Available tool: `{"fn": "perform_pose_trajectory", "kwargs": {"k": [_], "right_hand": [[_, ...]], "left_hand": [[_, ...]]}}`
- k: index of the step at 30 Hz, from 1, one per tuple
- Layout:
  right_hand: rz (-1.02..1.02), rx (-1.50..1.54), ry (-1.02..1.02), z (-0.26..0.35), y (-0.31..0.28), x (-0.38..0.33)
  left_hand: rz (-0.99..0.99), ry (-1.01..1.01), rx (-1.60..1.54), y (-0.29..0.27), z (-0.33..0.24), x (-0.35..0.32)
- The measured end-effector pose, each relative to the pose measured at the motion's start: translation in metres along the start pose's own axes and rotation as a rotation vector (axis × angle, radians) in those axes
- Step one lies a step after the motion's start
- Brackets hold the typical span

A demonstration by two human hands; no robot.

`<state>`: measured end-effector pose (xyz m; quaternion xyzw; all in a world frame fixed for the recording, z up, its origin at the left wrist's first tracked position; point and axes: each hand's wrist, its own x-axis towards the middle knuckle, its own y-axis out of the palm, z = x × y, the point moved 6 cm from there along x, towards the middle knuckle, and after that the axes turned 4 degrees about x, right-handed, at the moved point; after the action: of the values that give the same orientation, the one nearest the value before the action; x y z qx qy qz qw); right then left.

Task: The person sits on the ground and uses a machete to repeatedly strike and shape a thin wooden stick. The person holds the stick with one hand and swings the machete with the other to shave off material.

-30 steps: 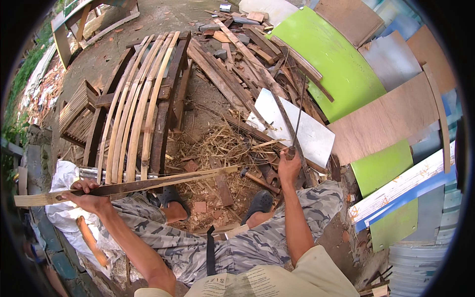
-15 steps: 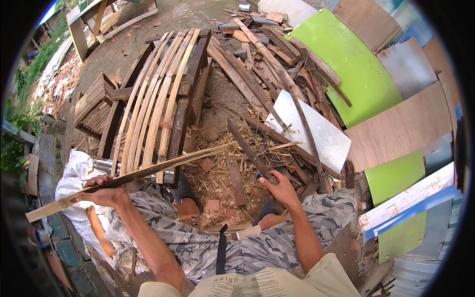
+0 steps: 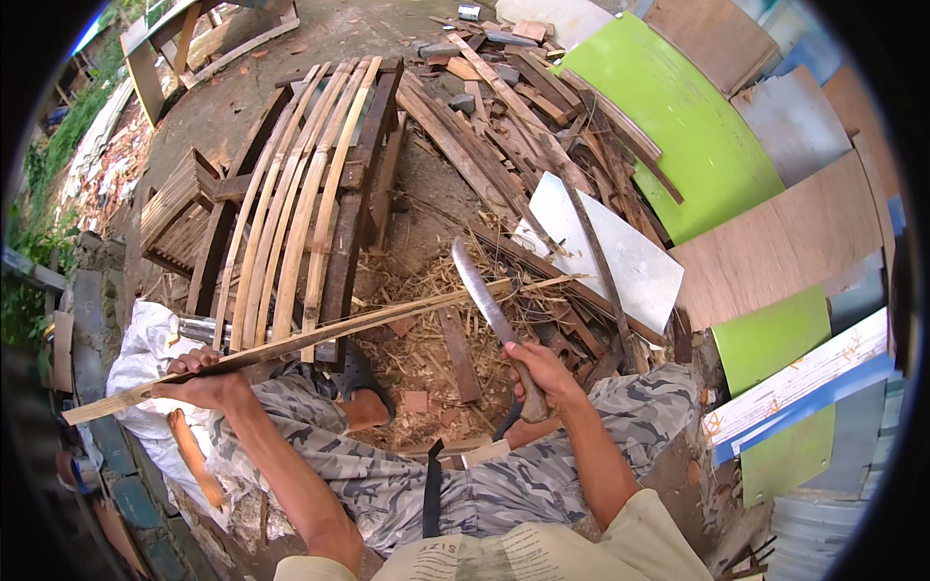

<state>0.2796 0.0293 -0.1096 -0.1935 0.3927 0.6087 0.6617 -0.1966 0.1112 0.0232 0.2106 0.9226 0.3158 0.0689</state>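
My left hand (image 3: 208, 382) is wrapped round a long, narrow wooden strip (image 3: 358, 321) near its left end. The strip slants up to the right across my knees, with one dark side and one pale side. In my right hand (image 3: 541, 371) is a machete (image 3: 481, 289), gripped by its wooden handle. Its curved blade points up and away from me, close to the strip's far end. A thin sliver of wood (image 3: 552, 282) sticks out beyond that end. Wood shavings (image 3: 407, 281) cover the ground below.
Pale wooden slats (image 3: 308, 184) lie across a dark wooden frame (image 3: 354, 223) ahead on the left. A heap of scrap wood (image 3: 523, 107) spreads behind the blade. Green, white and brown panels (image 3: 693, 126) line the right. A white sack (image 3: 145, 349) lies beside my left knee.
The machete has turned in my right hand, so its blade face now shows brighter and its handle is in view. The strip has shifted slightly to the right and its far end has rotated.
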Motion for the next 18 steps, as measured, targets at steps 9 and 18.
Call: {"fn": "perform_pose_trajectory", "kwargs": {"k": [9,18], "right_hand": [[-0.149,0.073,-0.020,-0.002,0.003,0.003],[-0.148,0.178,0.012,-0.016,0.019,-0.006]], "left_hand": [[0.147,-0.010,-0.076,0.021,0.012,-0.015],[0.227,-0.049,-0.101,0.053,0.022,-0.041]]}}
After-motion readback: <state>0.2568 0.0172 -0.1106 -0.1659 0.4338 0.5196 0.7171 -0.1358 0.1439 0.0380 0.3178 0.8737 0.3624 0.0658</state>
